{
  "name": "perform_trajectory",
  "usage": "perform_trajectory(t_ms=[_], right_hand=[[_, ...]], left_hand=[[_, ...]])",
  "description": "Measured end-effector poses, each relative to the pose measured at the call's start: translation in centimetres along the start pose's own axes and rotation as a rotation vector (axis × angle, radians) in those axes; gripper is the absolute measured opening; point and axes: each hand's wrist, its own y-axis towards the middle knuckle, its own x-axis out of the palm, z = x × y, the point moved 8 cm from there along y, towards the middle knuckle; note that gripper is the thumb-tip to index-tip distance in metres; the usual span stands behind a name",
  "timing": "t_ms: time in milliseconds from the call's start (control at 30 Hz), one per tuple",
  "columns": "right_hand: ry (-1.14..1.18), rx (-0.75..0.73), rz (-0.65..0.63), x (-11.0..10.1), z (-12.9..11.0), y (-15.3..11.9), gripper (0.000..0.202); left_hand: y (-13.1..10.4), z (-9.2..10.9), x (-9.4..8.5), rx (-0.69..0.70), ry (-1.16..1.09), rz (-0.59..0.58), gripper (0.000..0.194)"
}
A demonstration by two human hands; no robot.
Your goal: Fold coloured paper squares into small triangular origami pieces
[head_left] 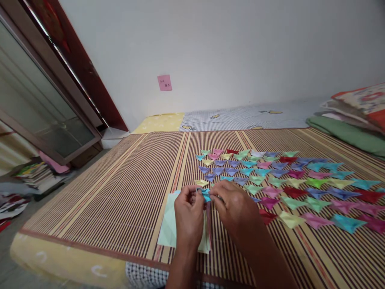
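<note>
The left hand (189,214) and the right hand (233,208) cover most of the small blue paper piece (205,194), so its shape is not clear. The stack of pale paper sheets (168,224) is partly hidden under the wrists. The writing on the pink note (164,82) is too small to read. The folded bedding (355,116) is cut by the right edge.

We pinch a small blue folded paper (205,194) between our left hand (189,214) and right hand (233,208); rows of coloured folded pieces (285,180) spread toward two o'clock across the striped mat (120,192).
</note>
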Motion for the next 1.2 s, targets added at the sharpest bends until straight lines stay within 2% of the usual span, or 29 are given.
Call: perform_trajectory(t_ms=[267, 567, 800, 900, 1000, 1133, 1200], right_hand=[[-0.006, 0.003, -0.038, -0.5, -0.6, 0.2, 0.015], [-0.011, -0.078, 0.031, -0.5, -1.0, 0.3, 0.023], [0.001, -0.162, -0.055, -0.7, -1.3, 0.4, 0.022], [-0.03, -0.158, -0.016, -1.0, -1.8, 0.5, 0.023], [-0.058, -0.136, -0.036, -0.7, -2.3, 0.5, 0.022], [-0.085, -0.122, -0.049, -0.4, -2.6, 0.6, 0.02], [-0.081, -0.13, -0.032, -0.5, -2.6, 0.6, 0.02]], left_hand=[[0.2, -0.1, -0.1, -0.037, -0.013, -0.03, 0.02], [0.0, 0.3, 0.2, -0.007, 0.045, -0.091, 0.014], [0.1, 0.5, 0.3, -0.008, 0.027, -0.128, 0.012], [0.0, 0.9, 0.2, 0.045, 0.1, -0.104, 0.018], [-0.3, 1.3, -0.2, 0.108, 0.224, -0.044, 0.024], [-0.7, 1.8, -0.6, 0.161, 0.339, 0.038, 0.019], [-0.8, 2.7, -0.7, 0.239, 0.349, 0.064, 0.008]])
